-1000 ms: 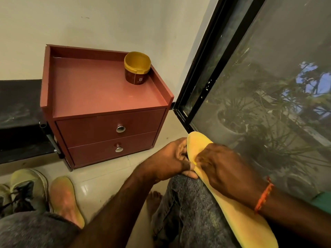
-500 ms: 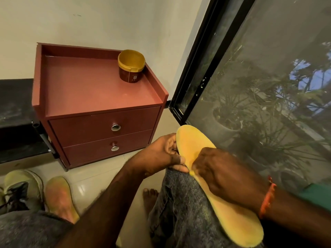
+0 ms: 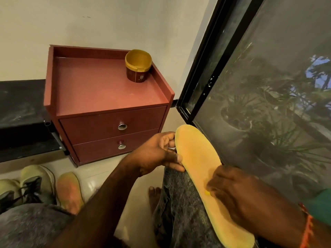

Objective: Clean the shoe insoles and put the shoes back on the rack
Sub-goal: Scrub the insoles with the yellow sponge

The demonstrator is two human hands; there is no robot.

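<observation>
The yellow insole point(image 3: 202, 169) lies slanted along the person's right thigh beside the window screen point(image 3: 268, 104); it would pay to keep it flat there so each stroke runs toe to heel. The left hand point(image 3: 157, 154) pinches its toe edge. The right hand point(image 3: 236, 192) curls round a small yellow scrap point(image 3: 207, 193), rubbing mid-sole; what it is I cannot tell.

Grey mottled denim trousers point(image 3: 180, 212) are worn; an orange thread band point(image 3: 307, 228) is tied at the right wrist (green sleeve point(image 3: 320, 204) edge seen); forearms are left bare.
</observation>
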